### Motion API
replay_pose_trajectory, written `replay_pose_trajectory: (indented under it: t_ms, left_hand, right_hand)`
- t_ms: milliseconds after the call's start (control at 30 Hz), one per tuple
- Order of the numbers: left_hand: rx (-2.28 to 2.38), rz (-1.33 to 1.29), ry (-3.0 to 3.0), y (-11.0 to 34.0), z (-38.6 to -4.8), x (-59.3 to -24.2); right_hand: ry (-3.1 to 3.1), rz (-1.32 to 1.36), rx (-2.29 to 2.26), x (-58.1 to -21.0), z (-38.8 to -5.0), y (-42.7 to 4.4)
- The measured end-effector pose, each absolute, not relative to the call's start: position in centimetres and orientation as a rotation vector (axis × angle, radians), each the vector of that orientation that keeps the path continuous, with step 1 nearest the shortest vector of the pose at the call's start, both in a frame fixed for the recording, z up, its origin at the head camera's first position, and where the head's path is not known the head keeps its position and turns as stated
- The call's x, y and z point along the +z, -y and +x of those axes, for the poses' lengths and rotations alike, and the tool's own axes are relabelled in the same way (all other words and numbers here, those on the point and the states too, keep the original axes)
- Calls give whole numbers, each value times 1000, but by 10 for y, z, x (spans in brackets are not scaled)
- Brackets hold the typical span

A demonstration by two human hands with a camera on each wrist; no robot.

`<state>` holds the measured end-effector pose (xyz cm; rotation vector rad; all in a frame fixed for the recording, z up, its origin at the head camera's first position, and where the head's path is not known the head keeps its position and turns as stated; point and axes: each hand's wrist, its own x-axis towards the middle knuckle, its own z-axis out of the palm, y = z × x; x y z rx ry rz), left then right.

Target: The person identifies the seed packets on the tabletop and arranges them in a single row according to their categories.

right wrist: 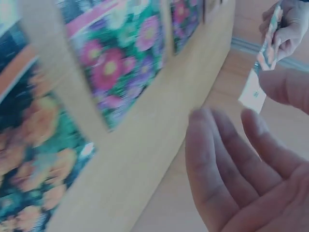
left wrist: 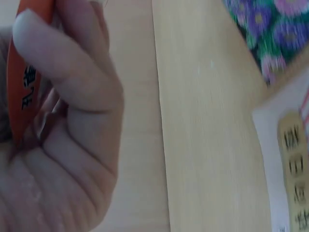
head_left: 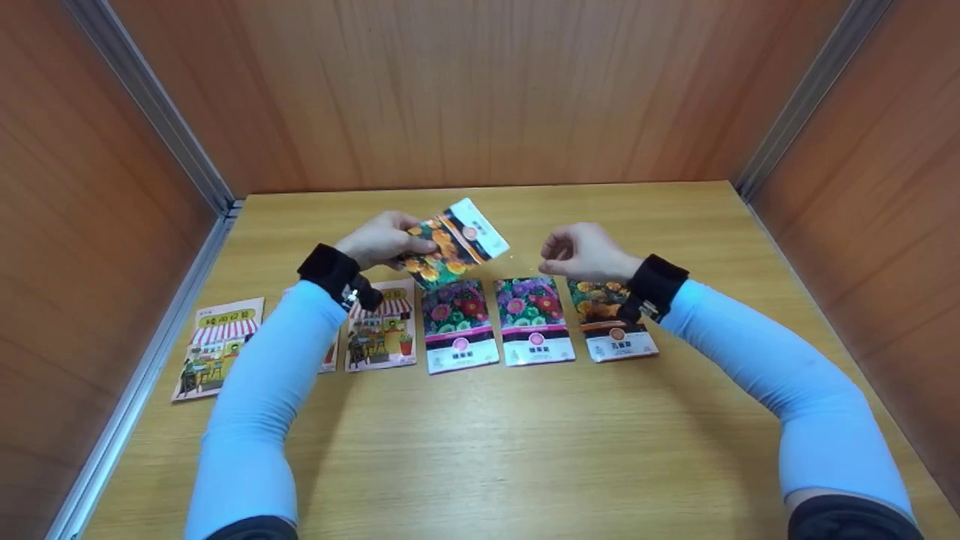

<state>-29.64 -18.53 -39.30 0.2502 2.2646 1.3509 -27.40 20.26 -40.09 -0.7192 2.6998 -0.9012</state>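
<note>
My left hand [head_left: 379, 238] grips a seed packet [head_left: 459, 241] with orange flowers, tilted above the table, its white end pointing up and right. In the left wrist view, the packet's orange side [left wrist: 30, 82] shows between thumb and fingers. Across a gap to the right, my right hand [head_left: 589, 253] hovers with loosely bent fingers. Nothing is visible between its fingers [right wrist: 203, 164] and thumb in the right wrist view. Under the right wrist lies another orange-flower packet [head_left: 619, 341]. Two pink-and-purple flower packets [head_left: 460, 322] lie left of it, side by side.
Farther left are packets with a striped-awning shop picture [head_left: 381, 330], one mostly hidden by my left sleeve. The leftmost shop packet [head_left: 217, 345] lies near the table's left side. Wood panels with metal corner rails enclose the table [head_left: 480, 450] at the back and sides.
</note>
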Motion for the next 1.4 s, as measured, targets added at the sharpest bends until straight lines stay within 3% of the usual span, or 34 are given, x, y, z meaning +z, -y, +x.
replay_pose_trajectory:
  t_ms: [200,567,1100,1400]
  left_hand:
    - [1138,401,-2183,154,-297,-391]
    - [1003,554,-2087,111,-296,-398]
    - [1715,170,-2255,101,-296,-411]
    - [1830,81,-2107,95,-290,-420]
  right_hand:
    - [-2676,-793,-883,-387,-282,-172]
    - [-2298,-897,-797,-402,-303,-138]
    - [-2235,-430,-1290,-404,-305,-168]
    - [-2237,-219,-1564,-412,-297,-182]
